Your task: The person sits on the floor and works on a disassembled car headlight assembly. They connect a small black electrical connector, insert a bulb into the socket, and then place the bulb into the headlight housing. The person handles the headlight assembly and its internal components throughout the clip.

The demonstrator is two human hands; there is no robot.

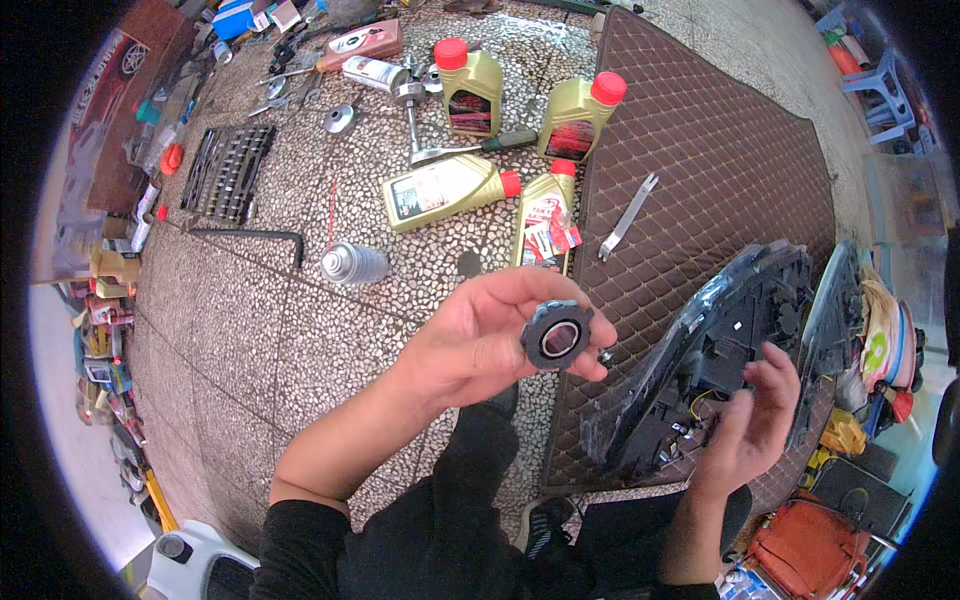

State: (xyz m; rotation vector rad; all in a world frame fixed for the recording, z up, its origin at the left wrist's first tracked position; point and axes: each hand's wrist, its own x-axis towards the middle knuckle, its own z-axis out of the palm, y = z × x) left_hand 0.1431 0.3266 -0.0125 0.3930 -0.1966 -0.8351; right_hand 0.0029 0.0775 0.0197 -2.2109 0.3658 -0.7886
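Note:
My left hand (465, 345) is raised in front of me, its thumb and fingers closed round a black ring-shaped cap (534, 347) with a notched rim and a lighter inner ring. A small dark metallic tip (605, 356) shows by its fingertips; whether it belongs to the cap I cannot tell. My right hand (750, 425) is held over the near part of a black headlight housing (725, 335), thumb and fingers apart with nothing in them. The housing lies on a brown quilted mat (700, 130), with a yellow wire and small connectors inside it.
A flat metal pry tool (630, 217) lies on the mat. Left of it stand and lie several gold bottles (470, 95) with red caps, a spray can (355, 265), a hex key (255, 235) and a bit set (230, 172). An orange-red bag (810, 548) sits at the lower right.

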